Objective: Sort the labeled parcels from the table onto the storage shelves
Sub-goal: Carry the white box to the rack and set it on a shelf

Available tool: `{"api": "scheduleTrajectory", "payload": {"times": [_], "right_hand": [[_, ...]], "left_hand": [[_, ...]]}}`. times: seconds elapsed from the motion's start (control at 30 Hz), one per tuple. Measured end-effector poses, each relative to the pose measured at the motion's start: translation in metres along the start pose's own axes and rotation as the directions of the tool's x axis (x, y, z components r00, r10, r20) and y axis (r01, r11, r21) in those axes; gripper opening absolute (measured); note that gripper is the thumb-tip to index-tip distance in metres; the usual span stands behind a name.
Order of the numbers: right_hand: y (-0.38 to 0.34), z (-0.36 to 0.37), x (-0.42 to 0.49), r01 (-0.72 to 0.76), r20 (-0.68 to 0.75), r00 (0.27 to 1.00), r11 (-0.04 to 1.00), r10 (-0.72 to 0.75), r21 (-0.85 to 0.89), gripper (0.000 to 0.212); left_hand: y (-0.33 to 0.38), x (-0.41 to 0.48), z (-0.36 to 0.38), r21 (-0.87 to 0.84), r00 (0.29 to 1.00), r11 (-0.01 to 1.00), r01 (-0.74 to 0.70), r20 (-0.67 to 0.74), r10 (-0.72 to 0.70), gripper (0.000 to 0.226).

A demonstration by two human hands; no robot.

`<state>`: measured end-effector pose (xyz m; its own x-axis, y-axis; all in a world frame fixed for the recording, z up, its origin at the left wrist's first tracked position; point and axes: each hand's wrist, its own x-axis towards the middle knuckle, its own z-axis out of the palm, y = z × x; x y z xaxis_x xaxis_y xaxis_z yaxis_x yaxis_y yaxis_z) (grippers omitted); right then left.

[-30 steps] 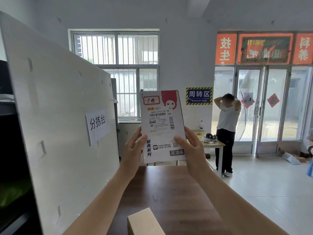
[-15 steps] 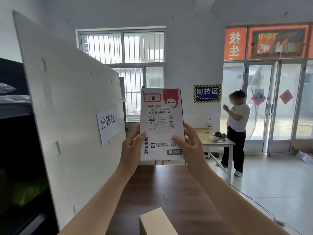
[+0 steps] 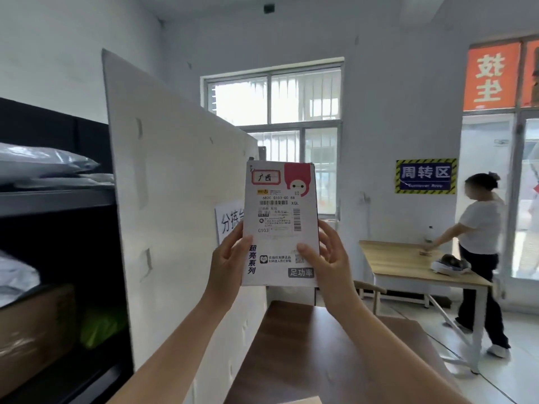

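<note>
Shelving dominates the left side: dark storage shelves [image 3: 58,205] carry grey poly bags [image 3: 40,164] on an upper level and a brown carton [image 3: 35,330] lower down. Beside them a tall white board [image 3: 175,185] stands on edge, between the shelves and the dark wooden counter [image 3: 306,351]. Above the counter's far end the parcel [image 3: 280,223] is held in the air, flat and upright, its long axis vertical and its printed label facing the person. The left hand [image 3: 229,266] grips its lower left edge. The right hand [image 3: 331,263] pinches the lower right edge, thumb across the face and fingers behind. The shelves lie to the parcel's left, past the board, so the left hand is nearer them. I judge the label is being read before a carry leftward.
</note>
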<state>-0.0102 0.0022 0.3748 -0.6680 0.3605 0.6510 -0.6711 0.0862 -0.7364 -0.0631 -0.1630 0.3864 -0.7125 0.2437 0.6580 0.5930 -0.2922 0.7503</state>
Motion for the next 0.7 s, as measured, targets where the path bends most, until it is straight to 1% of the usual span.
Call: {"api": "scheduleTrajectory", "payload": {"times": [0.07,0.13,0.23,0.33,0.4,0.47,0.57,0.63,0.7], "right_hand": [[0.008,0.002,0.011,-0.005,0.044,0.999,0.999,0.003,0.046,0.061],[0.017,0.002,0.023,-0.017,0.113,0.994,0.995,0.006,0.102,0.054],[0.03,0.007,0.037,-0.05,0.213,0.977,0.988,0.018,0.146,0.055],[0.039,0.015,0.041,-0.086,0.332,0.943,0.974,0.012,0.211,0.052],[0.04,0.024,0.038,-0.1,0.402,0.916,0.959,-0.016,0.265,0.048],[0.039,0.036,0.031,-0.118,0.44,0.897,0.935,-0.044,0.335,0.05],[0.033,0.058,0.013,-0.169,0.498,0.864,0.894,-0.067,0.415,0.048],[0.024,0.074,-0.006,-0.208,0.539,0.838,0.862,-0.086,0.462,0.048],[0.011,0.09,-0.027,-0.258,0.577,0.81,0.82,-0.104,0.511,0.049]], "left_hand": [[0.0,0.002,-0.001,0.035,0.999,0.999,-0.008,-0.035,0.009,0.043],[0.0,0.004,0.0,0.072,0.995,0.997,-0.011,-0.102,0.018,0.048],[0.003,0.002,0.001,0.119,0.974,0.993,-0.004,-0.222,0.031,0.053],[0.009,-0.009,0.0,0.137,0.943,0.991,-0.001,-0.329,0.046,0.042],[0.015,-0.021,-0.001,0.169,0.914,0.986,0.0,-0.399,0.068,0.04],[0.025,-0.037,-0.005,0.227,0.881,0.974,0.01,-0.462,0.099,0.041],[0.05,-0.065,-0.012,0.332,0.814,0.943,0.035,-0.556,0.165,0.042],[0.071,-0.086,-0.015,0.409,0.78,0.91,0.063,-0.589,0.211,0.043],[0.094,-0.109,-0.018,0.472,0.747,0.878,0.082,-0.612,0.26,0.038]]}}
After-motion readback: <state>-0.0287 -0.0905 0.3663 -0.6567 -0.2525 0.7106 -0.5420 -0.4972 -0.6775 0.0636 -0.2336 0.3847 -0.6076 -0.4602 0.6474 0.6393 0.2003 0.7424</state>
